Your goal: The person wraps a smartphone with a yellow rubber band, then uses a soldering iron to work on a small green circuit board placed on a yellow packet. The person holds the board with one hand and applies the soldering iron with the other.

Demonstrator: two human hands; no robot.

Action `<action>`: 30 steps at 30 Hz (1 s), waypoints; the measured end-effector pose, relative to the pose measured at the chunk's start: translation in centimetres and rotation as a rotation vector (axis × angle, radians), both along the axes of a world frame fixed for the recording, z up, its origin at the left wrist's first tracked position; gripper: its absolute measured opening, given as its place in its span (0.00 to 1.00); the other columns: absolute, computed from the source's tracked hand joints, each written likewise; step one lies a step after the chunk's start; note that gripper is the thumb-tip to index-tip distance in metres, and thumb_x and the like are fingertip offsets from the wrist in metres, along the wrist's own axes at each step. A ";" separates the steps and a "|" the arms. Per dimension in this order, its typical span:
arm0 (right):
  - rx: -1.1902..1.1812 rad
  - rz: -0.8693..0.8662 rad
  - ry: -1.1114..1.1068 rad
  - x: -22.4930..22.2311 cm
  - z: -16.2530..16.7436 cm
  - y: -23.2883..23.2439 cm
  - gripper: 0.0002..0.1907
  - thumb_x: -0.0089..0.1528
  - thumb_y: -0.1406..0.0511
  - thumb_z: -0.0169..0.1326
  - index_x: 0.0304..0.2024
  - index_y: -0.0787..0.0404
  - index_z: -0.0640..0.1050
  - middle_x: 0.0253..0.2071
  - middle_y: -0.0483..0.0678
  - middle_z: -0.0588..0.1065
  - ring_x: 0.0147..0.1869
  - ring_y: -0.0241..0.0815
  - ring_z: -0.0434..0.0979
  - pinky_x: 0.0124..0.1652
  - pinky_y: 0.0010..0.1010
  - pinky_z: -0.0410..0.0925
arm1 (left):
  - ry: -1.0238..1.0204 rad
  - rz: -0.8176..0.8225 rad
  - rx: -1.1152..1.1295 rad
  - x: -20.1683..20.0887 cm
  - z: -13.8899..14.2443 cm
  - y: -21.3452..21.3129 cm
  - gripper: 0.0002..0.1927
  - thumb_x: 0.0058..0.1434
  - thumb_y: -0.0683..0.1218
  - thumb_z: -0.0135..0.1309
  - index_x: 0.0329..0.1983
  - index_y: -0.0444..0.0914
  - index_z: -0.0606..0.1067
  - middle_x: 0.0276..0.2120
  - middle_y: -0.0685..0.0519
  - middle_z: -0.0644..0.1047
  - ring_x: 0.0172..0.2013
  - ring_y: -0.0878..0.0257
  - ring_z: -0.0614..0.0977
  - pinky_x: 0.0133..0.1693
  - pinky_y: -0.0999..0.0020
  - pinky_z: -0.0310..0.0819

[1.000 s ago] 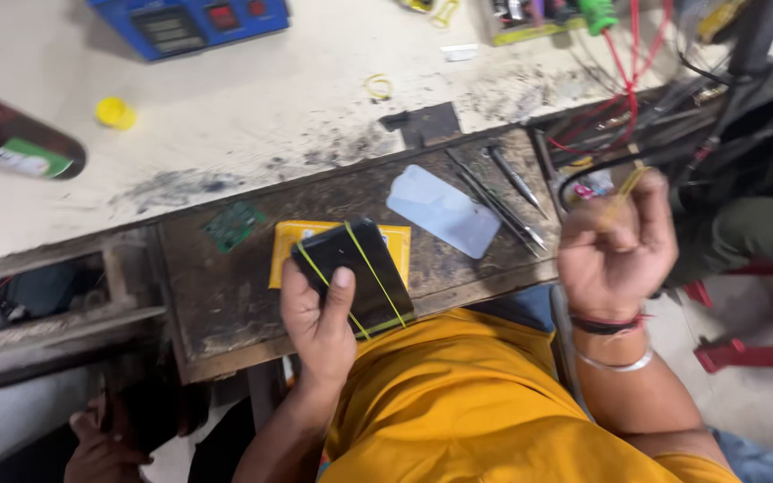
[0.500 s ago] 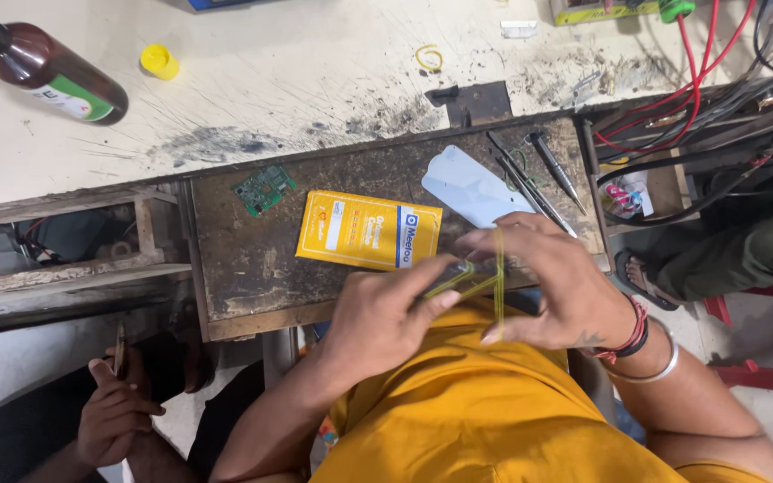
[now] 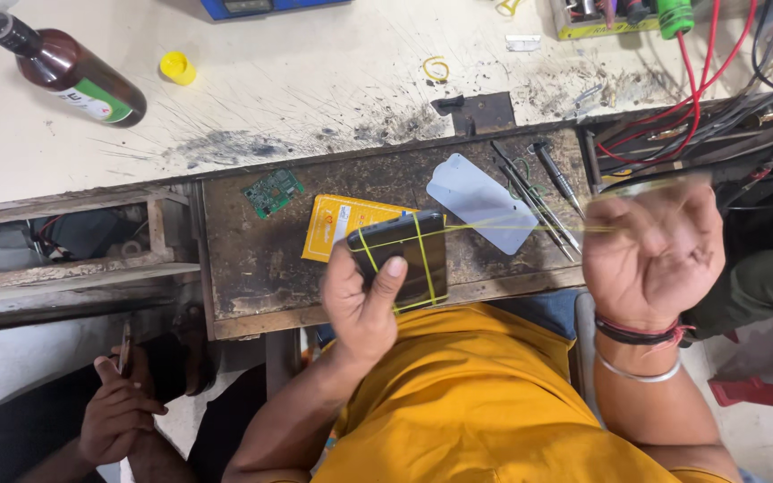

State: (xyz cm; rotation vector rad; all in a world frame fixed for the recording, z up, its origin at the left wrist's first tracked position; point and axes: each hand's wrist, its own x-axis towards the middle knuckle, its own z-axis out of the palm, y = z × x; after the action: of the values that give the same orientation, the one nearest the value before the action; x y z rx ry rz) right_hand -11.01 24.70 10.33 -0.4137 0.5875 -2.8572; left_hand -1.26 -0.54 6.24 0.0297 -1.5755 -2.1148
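My left hand (image 3: 364, 300) grips a black phone (image 3: 409, 255) bound with yellow-green rubber bands, held over the dark pull-out work board (image 3: 252, 259). My right hand (image 3: 655, 250) is a closed fist off to the right, pulling a yellow-green rubber band (image 3: 512, 224) stretched taut from the phone. A yellow flat packet (image 3: 337, 224) lies on the board under the phone. Beside the packet rest a pale blue-white plastic sheet (image 3: 480, 201) and a small green circuit board (image 3: 273, 191).
Thin screwdrivers and tweezers (image 3: 539, 183) lie at the board's right. On the pale bench (image 3: 297, 80) sit a brown bottle (image 3: 64, 72), a yellow cap (image 3: 176, 67) and red and black wires (image 3: 717, 98). Another person's hands (image 3: 118, 411) hold a phone at lower left.
Both hands were together at the phone near my belly half a second ago. Now my right hand has pulled away to the right, stretching a band, while my left holds the phone over the board.
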 end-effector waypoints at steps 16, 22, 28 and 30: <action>1.443 0.188 1.269 -2.3 3.7 -2.4 0.25 0.61 0.49 0.55 0.44 0.65 0.80 0.38 0.57 0.81 0.42 0.56 0.83 0.43 0.41 0.73 | -0.032 -0.319 -0.905 -0.1 3.9 -2.0 0.15 0.65 0.49 0.61 0.52 0.38 0.78 0.34 0.48 0.84 0.33 0.60 0.87 0.36 0.66 0.81; 0.406 0.181 0.327 -0.7 0.5 -2.1 0.20 0.78 0.61 0.46 0.35 0.63 0.80 0.32 0.48 0.79 0.33 0.40 0.71 0.40 0.33 0.64 | 0.067 0.003 -0.060 -0.5 0.5 0.7 0.13 0.73 0.43 0.56 0.54 0.30 0.72 0.44 0.50 0.81 0.42 0.65 0.81 0.49 0.71 0.76; -0.083 -0.129 -0.266 -0.9 -1.4 -4.9 0.26 0.67 0.72 0.44 0.69 0.66 0.65 0.65 0.58 0.72 0.63 0.46 0.74 0.62 0.35 0.68 | 0.179 0.154 -0.156 -1.1 -0.7 3.0 0.13 0.70 0.45 0.58 0.51 0.31 0.74 0.39 0.51 0.81 0.36 0.67 0.80 0.41 0.74 0.75; 0.393 -0.289 -0.025 -1.2 -0.3 -7.2 0.32 0.69 0.62 0.50 0.72 0.65 0.59 0.70 0.54 0.65 0.71 0.45 0.67 0.67 0.37 0.60 | 0.205 0.133 -0.295 -1.3 0.0 3.0 0.13 0.70 0.46 0.58 0.50 0.31 0.74 0.36 0.50 0.82 0.33 0.66 0.82 0.37 0.73 0.76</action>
State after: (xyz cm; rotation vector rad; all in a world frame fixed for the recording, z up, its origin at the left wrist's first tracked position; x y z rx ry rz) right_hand -12.17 17.46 10.02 -0.2413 1.2644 -2.8954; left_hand -2.56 2.44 6.24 -0.1728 -1.6926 -1.7100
